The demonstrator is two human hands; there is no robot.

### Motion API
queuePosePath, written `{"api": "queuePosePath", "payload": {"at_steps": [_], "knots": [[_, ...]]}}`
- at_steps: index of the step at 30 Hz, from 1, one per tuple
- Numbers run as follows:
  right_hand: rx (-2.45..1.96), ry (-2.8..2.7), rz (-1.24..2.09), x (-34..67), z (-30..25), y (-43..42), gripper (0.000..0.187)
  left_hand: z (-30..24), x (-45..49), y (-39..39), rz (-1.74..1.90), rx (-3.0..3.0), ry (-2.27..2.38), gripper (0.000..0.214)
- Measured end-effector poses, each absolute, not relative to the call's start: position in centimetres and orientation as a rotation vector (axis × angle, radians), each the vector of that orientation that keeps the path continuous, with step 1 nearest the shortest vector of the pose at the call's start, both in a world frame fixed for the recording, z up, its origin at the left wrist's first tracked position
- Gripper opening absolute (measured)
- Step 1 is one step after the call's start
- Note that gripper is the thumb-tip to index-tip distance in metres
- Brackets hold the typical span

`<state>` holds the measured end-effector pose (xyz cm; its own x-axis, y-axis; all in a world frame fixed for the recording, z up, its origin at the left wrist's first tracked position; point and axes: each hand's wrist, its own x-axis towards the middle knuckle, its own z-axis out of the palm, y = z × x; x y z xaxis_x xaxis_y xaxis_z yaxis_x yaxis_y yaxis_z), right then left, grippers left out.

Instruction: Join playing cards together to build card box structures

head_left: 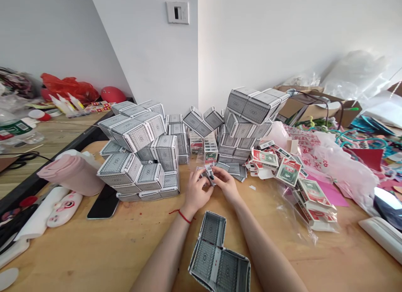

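Two hands hold one small pack in the middle of the worktop.

The left hand and the right hand meet, and the small pack sits right between them. Both hands are curled, and their fingers pinch the small pack from each side. It is up off the worktop, just in front of the big pile of grey boxes by the far edge. An open grey box lies between the arms, close to the near edge. Red and green packs lie near the right hand. A phone lies well apart on the left.
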<state>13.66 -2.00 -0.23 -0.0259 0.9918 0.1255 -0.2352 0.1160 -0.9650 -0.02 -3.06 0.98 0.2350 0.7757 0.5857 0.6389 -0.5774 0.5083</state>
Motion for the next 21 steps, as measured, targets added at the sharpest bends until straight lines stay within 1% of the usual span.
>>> {"api": "queuePosePath", "payload": {"at_steps": [5,11,17,21], "knots": [[-0.949,-1.160,1.255,13.83,-0.27,-1.97,0.044,0.58,-0.03,-2.99,1.261,2.305,1.328,0.008],[-0.947,-1.174,1.310,14.04,-0.39,-1.86,0.054,0.50,0.03,-3.10,1.171,2.291,1.357,0.010],[-1.004,-1.177,1.337,14.22,-0.58,-1.81,0.052,0.38,0.11,-3.09,1.111,2.314,1.387,0.010],[-0.890,-1.099,1.461,14.10,-0.69,-1.94,0.050,0.34,0.09,-3.07,1.122,2.296,1.367,0.009]]}}
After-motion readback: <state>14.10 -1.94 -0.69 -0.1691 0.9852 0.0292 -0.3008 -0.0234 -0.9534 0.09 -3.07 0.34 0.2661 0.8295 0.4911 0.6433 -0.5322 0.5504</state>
